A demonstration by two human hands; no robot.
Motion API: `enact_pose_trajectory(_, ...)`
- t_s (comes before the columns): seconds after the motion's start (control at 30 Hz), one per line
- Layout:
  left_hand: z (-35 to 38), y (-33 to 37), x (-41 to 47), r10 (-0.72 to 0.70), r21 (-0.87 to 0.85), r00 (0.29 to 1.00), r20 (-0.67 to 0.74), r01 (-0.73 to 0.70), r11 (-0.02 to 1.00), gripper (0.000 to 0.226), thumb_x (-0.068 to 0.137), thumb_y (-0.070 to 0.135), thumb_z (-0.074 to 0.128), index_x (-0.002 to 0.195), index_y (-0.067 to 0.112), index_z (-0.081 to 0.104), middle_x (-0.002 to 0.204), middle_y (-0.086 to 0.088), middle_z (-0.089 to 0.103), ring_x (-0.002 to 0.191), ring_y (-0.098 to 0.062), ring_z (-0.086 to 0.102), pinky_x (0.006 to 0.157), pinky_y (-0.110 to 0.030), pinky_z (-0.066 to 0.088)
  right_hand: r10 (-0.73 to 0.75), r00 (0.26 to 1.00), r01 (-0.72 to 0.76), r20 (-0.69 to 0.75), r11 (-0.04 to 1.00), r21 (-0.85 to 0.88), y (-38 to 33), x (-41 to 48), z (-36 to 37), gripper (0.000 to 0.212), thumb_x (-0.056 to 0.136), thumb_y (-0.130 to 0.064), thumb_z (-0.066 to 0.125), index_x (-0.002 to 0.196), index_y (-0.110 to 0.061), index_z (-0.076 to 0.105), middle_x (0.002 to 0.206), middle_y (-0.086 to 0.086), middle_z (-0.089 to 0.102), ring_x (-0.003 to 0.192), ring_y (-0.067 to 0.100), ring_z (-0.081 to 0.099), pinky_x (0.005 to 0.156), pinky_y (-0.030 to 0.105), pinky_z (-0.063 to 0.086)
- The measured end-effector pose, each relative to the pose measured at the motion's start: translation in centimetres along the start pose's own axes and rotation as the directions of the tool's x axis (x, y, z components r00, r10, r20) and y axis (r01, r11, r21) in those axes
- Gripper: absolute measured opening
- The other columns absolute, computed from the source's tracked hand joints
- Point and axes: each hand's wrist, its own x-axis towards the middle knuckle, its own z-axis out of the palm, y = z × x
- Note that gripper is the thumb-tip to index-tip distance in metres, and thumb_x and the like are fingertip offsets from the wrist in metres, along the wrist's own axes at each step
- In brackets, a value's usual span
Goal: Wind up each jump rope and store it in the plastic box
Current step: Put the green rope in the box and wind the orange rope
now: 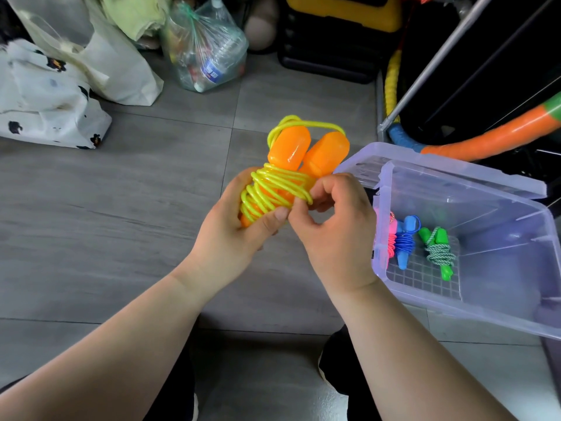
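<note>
As left hand [230,230] grips jump rope [290,164], right hand [337,238] pinches cord [273,183] — handles [326,151] half hidden

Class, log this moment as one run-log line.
step: yellow rope wound round orange handles | left hand: grips handles | right hand: pinches rope | plastic box: holds pink rope, blue rope, green rope

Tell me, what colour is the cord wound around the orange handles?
Yellow; the cord shows best in the head view.

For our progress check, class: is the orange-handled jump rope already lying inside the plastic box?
No, the left hand and right hand hold the orange-handled jump rope over the floor, outside the plastic box.
</note>
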Motion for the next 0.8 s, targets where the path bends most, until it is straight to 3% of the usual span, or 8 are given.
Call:
enact_pose_trajectory(0.1,0.3,0.3,0.2,0.023,-0.067,0.999,0.035,-0.020,0.998,0.046,0.060,0.052,0.056,0.102,0.036,0.048,0.069,0.019,0.064,0.060,-0.002,0.060,0.047,-0.016,0.045,-0.014,0.998,0.012,-0.057,1.000,-0.029,0.0,0.2,0.0,0.014,0.066,-0.011,0.053,0.063,0.002,0.052,0.060,0.013,0.055,0.064,0.012,0.043,0.057,0.013,0.035)
enact_pose_trajectory(0.33,-0.6,-0.4,0.1,0.000,0.002,0.998,-0.055,0.000,1.000,0.047,0.058,0.055,0.052,0.100,0.038,0.045,0.068,0.013,0.062,0.056,0.002,0.059,0.046,-0.013,0.044,0.201,0.975,-0.214,0.092,0.960,0.178,-0.4,-0.7,1.1,0.017,0.072,-0.017,0.059,0.074,0.000,0.061,0.073,-0.003,0.051,0.068,0.005,0.049,0.065,-0.002,0.038)
enact_pose_trajectory(0.5,-0.5,-0.4,0.0,-0.013,0.004,0.995,-0.095,0.013,1.000,0.052,0.058,0.056,0.052,0.104,0.034,0.045,0.061,0.017,0.063,0.053,0.004,0.059,0.043,-0.012,0.044,0.172,0.980,-0.186,0.101,0.972,0.143,-0.7,-1.0,1.6,0.019,0.071,-0.017,0.054,0.074,-0.001,0.064,0.073,0.008,0.060,0.072,0.014,0.054,0.064,0.015,0.045)
enact_pose_trajectory(0.57,-0.5,-0.4,0.0,-0.032,-0.006,0.993,-0.112,0.032,0.999,0.037,0.064,0.051,0.057,0.096,0.034,0.047,0.059,0.020,0.063,0.050,0.003,0.058,0.042,-0.011,0.042,0.171,0.977,-0.187,0.128,0.974,0.126,-0.8,-1.2,1.7,0.021,0.071,-0.018,0.053,0.074,-0.001,0.065,0.073,0.012,0.062,0.071,0.014,0.053,0.064,0.019,0.045)
enact_pose_trajectory(0.63,-0.6,-0.2,0.0,-0.042,0.007,0.987,-0.152,0.044,0.999,0.017,0.074,0.039,0.058,0.088,0.035,0.048,0.056,0.016,0.062,0.046,0.003,0.056,0.041,-0.009,0.040,0.182,0.968,-0.204,0.171,0.972,0.116,-1.1,-1.4,1.8,0.026,0.071,-0.020,0.051,0.076,0.000,0.067,0.075,0.013,0.062,0.074,0.014,0.052,0.067,0.013,0.042)
enact_pose_trajectory(0.73,-0.9,-0.3,0.3,-0.040,0.084,0.974,-0.224,0.060,0.995,0.013,0.085,0.026,0.059,0.086,0.032,0.048,0.059,0.009,0.054,0.042,0.004,0.052,0.042,-0.006,0.038,0.263,0.925,-0.312,0.273,0.938,0.152,-1.9,-1.3,1.7,0.037,0.071,-0.026,0.048,0.086,0.001,0.069,0.082,0.008,0.059,0.080,0.009,0.050,0.072,0.000,0.034)
enact_pose_trajectory(0.8,-1.2,-0.3,0.4,-0.005,0.147,0.973,-0.229,0.040,0.988,0.019,0.076,0.037,0.061,0.088,0.038,0.047,0.064,0.011,0.054,0.047,0.003,0.053,0.047,-0.011,0.042,0.398,0.840,-0.493,0.370,0.843,0.213,-2.5,-1.0,1.4,0.026,0.077,-0.022,0.054,0.081,-0.001,0.069,0.080,0.003,0.054,0.072,0.003,0.046,0.066,0.002,0.035)
